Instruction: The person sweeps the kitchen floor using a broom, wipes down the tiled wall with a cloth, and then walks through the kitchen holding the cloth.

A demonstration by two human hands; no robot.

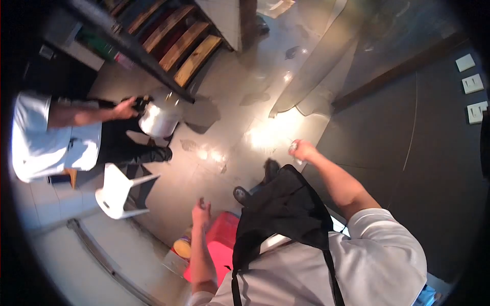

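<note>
My right hand point(304, 151) is closed around a small whitish, crumpled thing point(294, 148), too blurred to name. It hangs out in front of my right side, above the tiled floor. My left hand point(201, 213) is held low by my left side, its fingers loosely curled and a little apart, with nothing visible in them. A red plastic container point(223, 230) is beside and below that hand, partly hidden by my forearm. Close to it is a yellow round item point(182, 248). I wear a black apron point(283, 209) over a light shirt.
A person in a white shirt point(76, 135) stands at left, a hand on a shiny metal pot point(159, 121). Nearby is a white stool point(120, 193). Wooden slatted steps point(196, 60) rise at the back. A dark wall point(388, 127) with white switches point(472, 84) runs along my right.
</note>
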